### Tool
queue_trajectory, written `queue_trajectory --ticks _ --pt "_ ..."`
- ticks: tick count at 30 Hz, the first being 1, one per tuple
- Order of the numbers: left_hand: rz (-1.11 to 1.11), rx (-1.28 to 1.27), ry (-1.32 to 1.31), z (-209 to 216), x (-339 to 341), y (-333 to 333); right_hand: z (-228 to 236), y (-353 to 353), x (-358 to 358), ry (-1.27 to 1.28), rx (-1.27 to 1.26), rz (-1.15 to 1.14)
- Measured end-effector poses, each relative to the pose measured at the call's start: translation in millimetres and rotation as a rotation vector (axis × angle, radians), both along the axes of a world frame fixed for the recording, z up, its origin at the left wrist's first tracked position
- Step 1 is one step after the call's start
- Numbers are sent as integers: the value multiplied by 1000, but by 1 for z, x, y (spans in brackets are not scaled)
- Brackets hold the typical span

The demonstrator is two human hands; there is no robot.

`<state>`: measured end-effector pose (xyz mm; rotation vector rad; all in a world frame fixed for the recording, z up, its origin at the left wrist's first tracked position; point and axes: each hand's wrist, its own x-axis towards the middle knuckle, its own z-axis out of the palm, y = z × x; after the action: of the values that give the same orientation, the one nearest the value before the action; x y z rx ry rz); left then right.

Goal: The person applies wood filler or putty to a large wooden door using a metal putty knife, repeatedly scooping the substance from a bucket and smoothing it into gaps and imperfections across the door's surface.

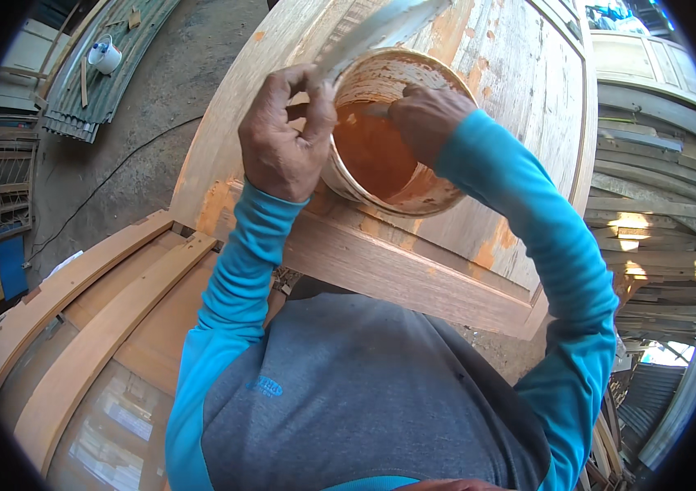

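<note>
A round plastic bucket with orange-brown putty in it stands on a wooden door panel. My left hand is at the bucket's left rim, thumb and fingers pinched on a pale, translucent plastic piece that stretches up and right past the far rim. Inside the bucket, my right hand has its fingers curled round a small pale thing, mostly hidden, whose end shows at the putty. Orange smears mark the panel's wood around the bucket.
More wooden panels lie at the lower left. Stacked boards fill the right side. Beyond a dark cable on the floor, a small white bucket rests on corrugated sheets.
</note>
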<state>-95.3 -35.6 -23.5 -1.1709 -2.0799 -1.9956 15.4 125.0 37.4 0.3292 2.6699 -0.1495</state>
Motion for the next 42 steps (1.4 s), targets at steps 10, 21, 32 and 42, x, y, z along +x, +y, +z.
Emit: queue_trajectory --ticks 10,21,32,42 --pt "-70 15 -198 0 0 -4 -47 -29 -36 -198 -23 21" --pt "-87 83 -209 -9 -2 0 -63 -12 -62 -375 -273 -273" --pt "-115 103 -254 -8 2 0 -48 -14 -52 -290 -154 -84" --pt "-64 71 -167 -16 0 -4 69 22 30 5 -318 -15"
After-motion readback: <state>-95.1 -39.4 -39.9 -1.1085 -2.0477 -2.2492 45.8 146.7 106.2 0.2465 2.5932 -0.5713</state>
